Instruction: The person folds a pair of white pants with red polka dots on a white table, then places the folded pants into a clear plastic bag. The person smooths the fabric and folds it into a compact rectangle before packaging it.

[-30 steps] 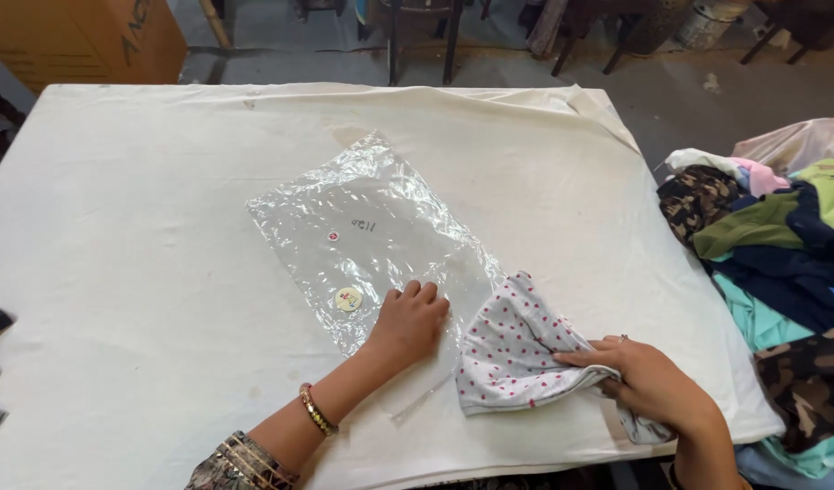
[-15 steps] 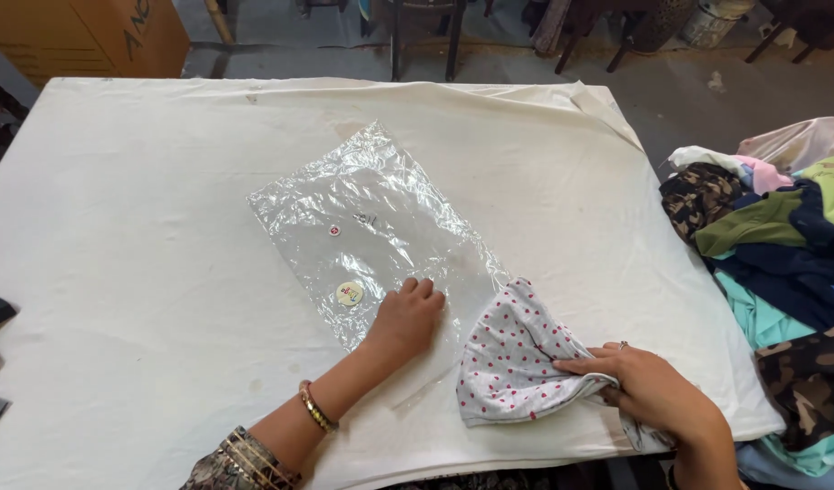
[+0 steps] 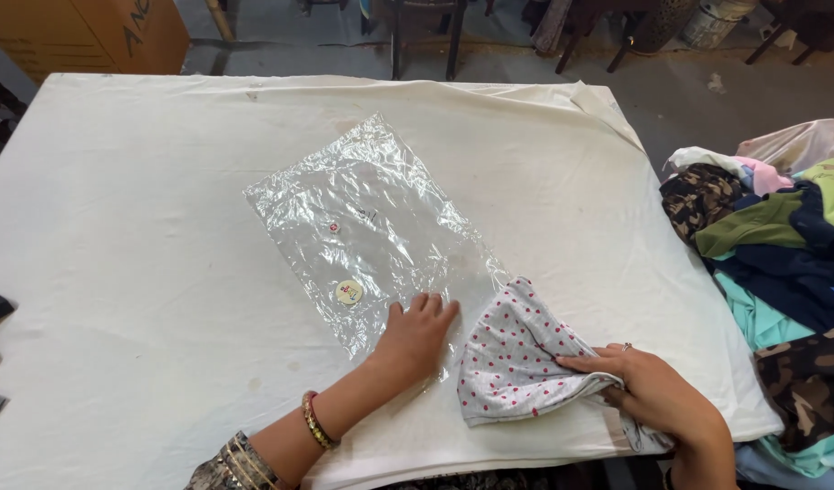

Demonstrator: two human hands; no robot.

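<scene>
One clear plastic bag (image 3: 367,227) with two round stickers, one pale yellow (image 3: 349,292), one small and red (image 3: 333,229). One grey garment with red dots (image 3: 517,358). Two hands: left (image 3: 415,338), right (image 3: 648,386). One white-covered table (image 3: 145,272). One heap of clothes (image 3: 780,254). One cardboard box (image 3: 81,32).

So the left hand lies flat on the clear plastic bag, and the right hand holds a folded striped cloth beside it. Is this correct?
Not quite. In the head view the cloth under the right hand is grey with small red dots, not striped. The rest holds: the left hand lies flat on the clear plastic bag, and the cloth sits beside it on the white table.
</scene>
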